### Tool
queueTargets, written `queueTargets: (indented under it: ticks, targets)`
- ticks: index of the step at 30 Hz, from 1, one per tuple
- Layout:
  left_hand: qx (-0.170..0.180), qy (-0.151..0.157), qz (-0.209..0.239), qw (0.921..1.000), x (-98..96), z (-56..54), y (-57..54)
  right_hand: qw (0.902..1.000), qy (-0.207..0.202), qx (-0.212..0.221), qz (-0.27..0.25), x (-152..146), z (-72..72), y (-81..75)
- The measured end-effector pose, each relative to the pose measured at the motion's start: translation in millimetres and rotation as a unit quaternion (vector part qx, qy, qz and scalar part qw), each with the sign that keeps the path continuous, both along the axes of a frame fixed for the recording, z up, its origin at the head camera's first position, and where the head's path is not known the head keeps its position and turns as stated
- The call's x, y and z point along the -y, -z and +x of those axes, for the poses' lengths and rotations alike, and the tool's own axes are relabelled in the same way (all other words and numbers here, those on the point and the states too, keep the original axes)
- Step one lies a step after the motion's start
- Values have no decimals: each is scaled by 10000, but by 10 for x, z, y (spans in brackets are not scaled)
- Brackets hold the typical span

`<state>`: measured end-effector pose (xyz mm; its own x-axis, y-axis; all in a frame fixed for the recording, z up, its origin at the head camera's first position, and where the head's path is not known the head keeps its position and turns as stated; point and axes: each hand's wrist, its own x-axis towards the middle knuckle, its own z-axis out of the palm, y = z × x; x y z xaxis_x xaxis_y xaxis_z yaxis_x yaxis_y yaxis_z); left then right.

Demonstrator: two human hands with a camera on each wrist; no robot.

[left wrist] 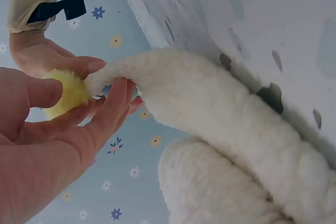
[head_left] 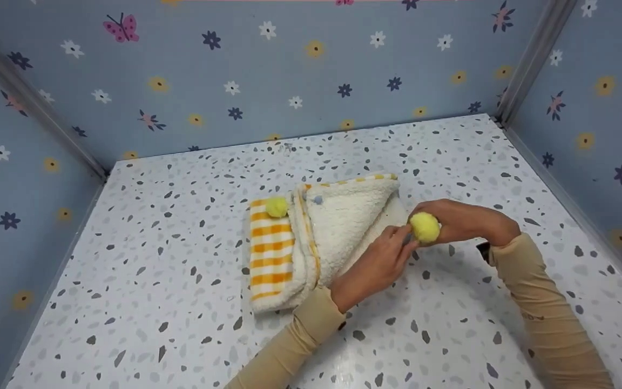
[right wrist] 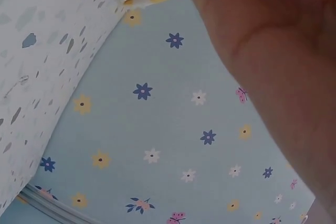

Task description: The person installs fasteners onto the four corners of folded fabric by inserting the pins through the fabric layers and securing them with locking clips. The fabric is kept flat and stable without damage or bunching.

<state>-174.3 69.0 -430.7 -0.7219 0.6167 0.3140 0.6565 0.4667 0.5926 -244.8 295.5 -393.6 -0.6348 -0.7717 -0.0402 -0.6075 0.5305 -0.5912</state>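
Note:
A folded fleece blanket [head_left: 343,219] lies on the table, its cream plush side showing at right and a yellow-and-white checked part [head_left: 270,256] at left. One yellow pom-pom [head_left: 276,207] sits at its upper left, near a small blue button [head_left: 318,200]. At the right end, both hands grip the raised corner beside another yellow pom-pom [head_left: 425,227]. My left hand [head_left: 377,262] pinches the corner from the near side; in the left wrist view its fingers [left wrist: 107,114] press the plush edge. My right hand [head_left: 459,220] holds the same corner from the right, its fingertips partly hidden behind the pom-pom.
The speckled white tabletop [head_left: 154,254] extends around the blanket. Blue flower-printed panels [head_left: 268,70] wall off the back and both sides, with grey metal posts [head_left: 535,54] at the corners. A dark strap [left wrist: 58,10] shows at the right sleeve.

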Motion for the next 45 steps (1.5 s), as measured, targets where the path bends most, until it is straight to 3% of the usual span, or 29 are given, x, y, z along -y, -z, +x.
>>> queueTargets:
  ticks: [6,10,15,22,30,38,45]
  targets:
    - [394,467,-477,9970,-20,70,36,9943,142,793,693,-20,19,-33]
    - [634,602,-727,9935,-36,74,63,9899,119,980,1018,-13,23,-32]
    - [454,606,-872,9933,-60,81,109,9844,71,858,1533,3,60,-54]
    - [338,719,-980,9920,-64,98,136,9699,493,1106,2115,4,99,-94]
    - [199,649,-947,9932,-20,55,87,9744,329,1404,1727,-3,56,-67]
    - [-250,-124,-774,9966,201,-57,-72,9906,324,773,1077,45,-35,21]
    - [34,-474,-288,9985,470,-176,-250,9987,386,192,277,165,-76,75]
